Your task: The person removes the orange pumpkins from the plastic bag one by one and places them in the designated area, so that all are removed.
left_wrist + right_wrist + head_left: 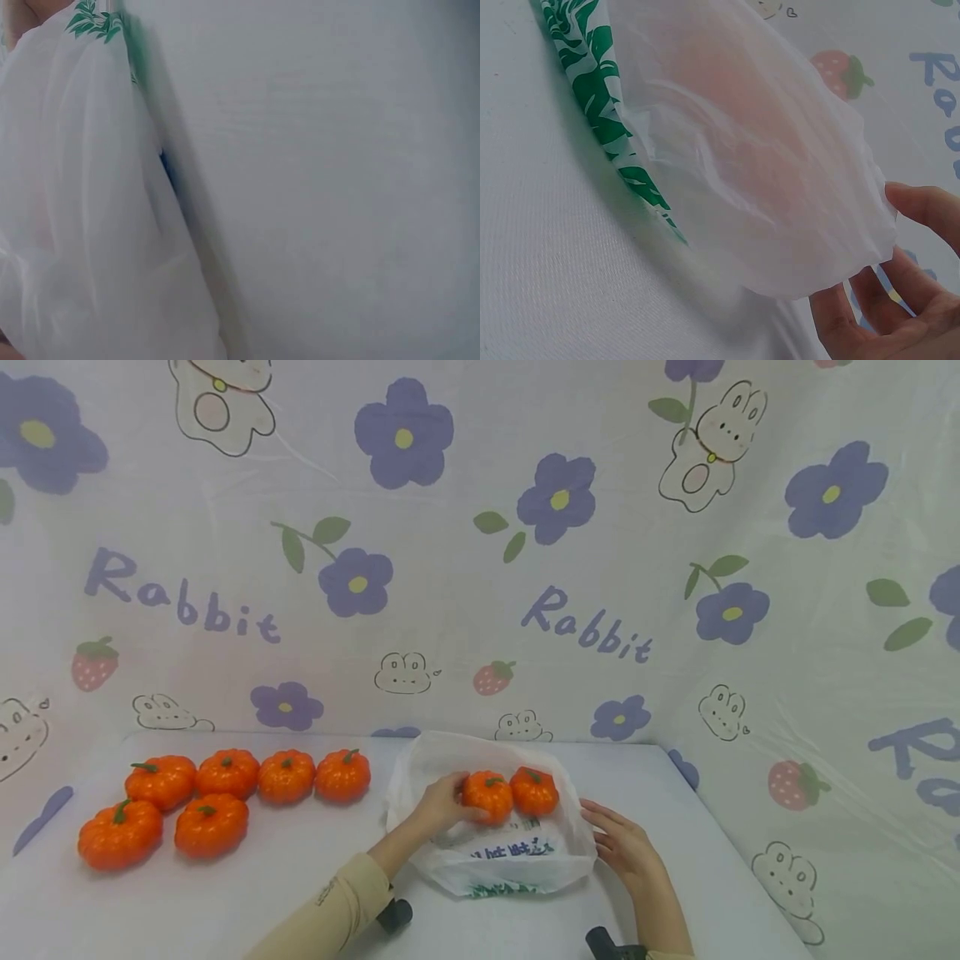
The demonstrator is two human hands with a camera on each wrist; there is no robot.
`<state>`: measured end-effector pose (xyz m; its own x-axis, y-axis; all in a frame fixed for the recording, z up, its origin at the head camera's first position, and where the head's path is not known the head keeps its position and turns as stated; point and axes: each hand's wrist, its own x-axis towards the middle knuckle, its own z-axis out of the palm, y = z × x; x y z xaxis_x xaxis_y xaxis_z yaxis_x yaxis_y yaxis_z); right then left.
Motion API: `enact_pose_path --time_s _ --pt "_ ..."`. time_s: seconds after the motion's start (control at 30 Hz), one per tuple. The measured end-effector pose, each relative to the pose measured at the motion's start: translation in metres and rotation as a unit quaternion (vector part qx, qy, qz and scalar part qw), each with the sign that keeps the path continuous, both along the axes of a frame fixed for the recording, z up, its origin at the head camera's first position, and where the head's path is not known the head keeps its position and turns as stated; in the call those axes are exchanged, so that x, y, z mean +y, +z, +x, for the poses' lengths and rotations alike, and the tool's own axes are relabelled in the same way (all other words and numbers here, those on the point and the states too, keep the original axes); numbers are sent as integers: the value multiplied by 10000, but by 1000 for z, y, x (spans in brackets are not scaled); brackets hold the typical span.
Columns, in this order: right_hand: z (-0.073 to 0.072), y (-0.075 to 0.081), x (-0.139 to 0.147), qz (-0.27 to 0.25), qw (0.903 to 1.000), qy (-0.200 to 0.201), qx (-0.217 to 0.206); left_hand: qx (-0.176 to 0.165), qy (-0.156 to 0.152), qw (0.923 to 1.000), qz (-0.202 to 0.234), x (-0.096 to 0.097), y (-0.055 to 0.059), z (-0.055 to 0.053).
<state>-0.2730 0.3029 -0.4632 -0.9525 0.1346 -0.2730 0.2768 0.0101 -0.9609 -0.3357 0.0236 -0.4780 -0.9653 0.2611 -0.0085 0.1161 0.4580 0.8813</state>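
Note:
A white plastic bag (517,870) with green and blue print lies spread on the table, its mouth facing up. Inside it, my left hand (441,806) grips a small orange pumpkin (492,800) by its left side. A second orange pumpkin (535,795) sits in the bag just right of it. My right hand (626,847) touches the bag's right edge with loosely extended fingers. The right wrist view shows those fingertips (832,304) at the rim of the thin bag (750,165). In the left wrist view the bag's side (90,195) hides most of the left hand.
Several more orange pumpkins stand on the left of the white table (315,893), in a back row (286,777) and a front pair (212,827). A printed cloth (450,610) with flowers and rabbits hangs behind and at the right.

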Motion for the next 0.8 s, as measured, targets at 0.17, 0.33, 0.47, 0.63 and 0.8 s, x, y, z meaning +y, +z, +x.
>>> enact_pose_path --time_s 0.17,0.33,0.47,0.63,0.8 --pt "0 -1 0 34 10000 -35 -21 -2 40 9999 -130 4 0 0" --pt "0 -1 0 36 10000 -30 -28 2 87 9998 -191 5 3 3" --pt "-1 -1 0 43 10000 -33 -5 31 82 9999 -139 4 4 4" --pt "0 -1 0 88 10000 -16 2 100 129 9998 -130 2 5 5" --pt "0 -2 1 90 10000 -15 -24 48 203 9996 -164 -1 6 9"
